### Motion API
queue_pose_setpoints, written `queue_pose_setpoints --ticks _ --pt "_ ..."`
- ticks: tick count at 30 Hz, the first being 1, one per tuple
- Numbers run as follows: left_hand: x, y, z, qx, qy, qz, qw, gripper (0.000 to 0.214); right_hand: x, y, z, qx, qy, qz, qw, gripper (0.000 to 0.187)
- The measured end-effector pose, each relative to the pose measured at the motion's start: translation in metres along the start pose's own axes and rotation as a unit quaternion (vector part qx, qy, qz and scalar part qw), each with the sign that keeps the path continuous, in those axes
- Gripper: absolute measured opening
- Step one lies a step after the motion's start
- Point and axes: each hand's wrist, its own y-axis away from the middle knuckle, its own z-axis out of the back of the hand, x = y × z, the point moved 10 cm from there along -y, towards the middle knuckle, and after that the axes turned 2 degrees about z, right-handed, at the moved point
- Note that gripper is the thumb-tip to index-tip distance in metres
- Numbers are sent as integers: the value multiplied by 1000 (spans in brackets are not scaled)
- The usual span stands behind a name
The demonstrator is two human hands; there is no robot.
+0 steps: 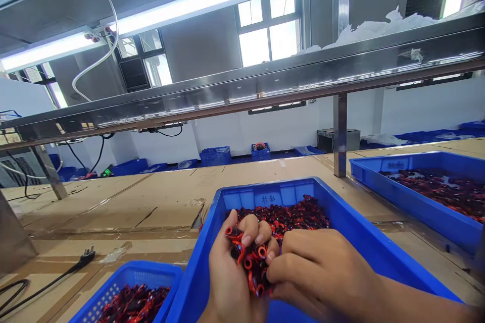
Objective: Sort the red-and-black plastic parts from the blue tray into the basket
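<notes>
My left hand (pixel 226 277) is cupped, palm up, around a handful of small red and black tubular pieces (pixel 248 264) with round hollow ends. My right hand (pixel 322 267) comes in from the right, its fingers curled and pressed together at the edge of that handful. What its fingertips pinch, if anything, is hidden. Both hands are above a large blue tray (pixel 364 247), where a heap of similar red and black pieces (pixel 293 214) lies toward the far end. Left of it stands a smaller blue perforated basket (pixel 109 290) containing more such pieces (pixel 134 303).
Another blue tray (pixel 401 192) of pieces stands at right. A black power plug (pixel 86 257) and cable lie on the cardboard-covered table (pixel 159 212) at left. A metal shelf rail (pixel 242 88) and post (pixel 340 136) cross beyond the trays, below a tube light (pixel 204 0).
</notes>
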Motion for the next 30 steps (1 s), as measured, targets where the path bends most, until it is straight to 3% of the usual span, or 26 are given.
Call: queue_pose_setpoints --ticks 3,9,17,21,27,30 --pt "0 1 0 8 -32 -9 999 55 -1 3 -1 -16 -6 -4 1000 23" --pt "10 0 0 26 1 43 999 54 -4 5 3 -23 -35 -23 999 21" --pt "4 0 -10 112 75 22 991 51 -19 6 1 -7 -78 -112 991 20" --pt "1 2 -4 85 43 18 995 50 -20 3 -1 12 -94 -120 988 15" --pt "-5 0 -2 73 -64 -29 995 52 -15 5 1 11 -98 -102 990 47" --pt "-10 0 3 39 -126 -71 989 52 -12 6 2 -5 -98 -87 991 55"
